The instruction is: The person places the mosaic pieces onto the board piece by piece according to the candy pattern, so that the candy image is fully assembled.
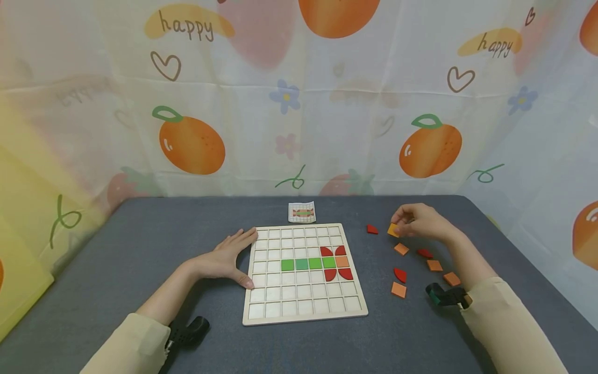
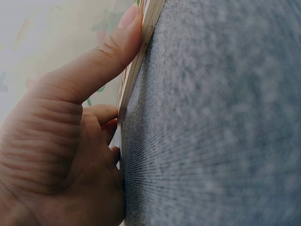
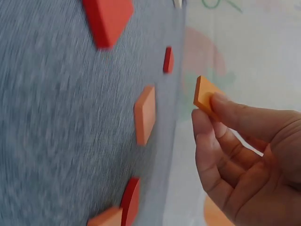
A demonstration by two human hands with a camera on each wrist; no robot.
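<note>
Between thumb and fingers my right hand (image 1: 422, 221) pinches a yellow-orange square tile (image 3: 205, 95), raised off the table at the right. My left hand (image 1: 224, 262) rests along the left edge of a white wooden grid board (image 1: 289, 309), thumb and fingers spread against its rim. On the board, a row of green square tiles (image 1: 315, 263) runs to an orange square tile (image 1: 342, 261) near the right edge. Red quarter-round tiles (image 1: 329, 275) lie above and below the right end of that row.
Loose orange square tiles (image 1: 399, 290) and red quarter-round tiles (image 1: 399, 275) are scattered on the grey table right of the board. Behind the board lies a small card (image 1: 301, 212) printed with a grid pattern. A patterned curtain (image 1: 299, 145) hangs at the back.
</note>
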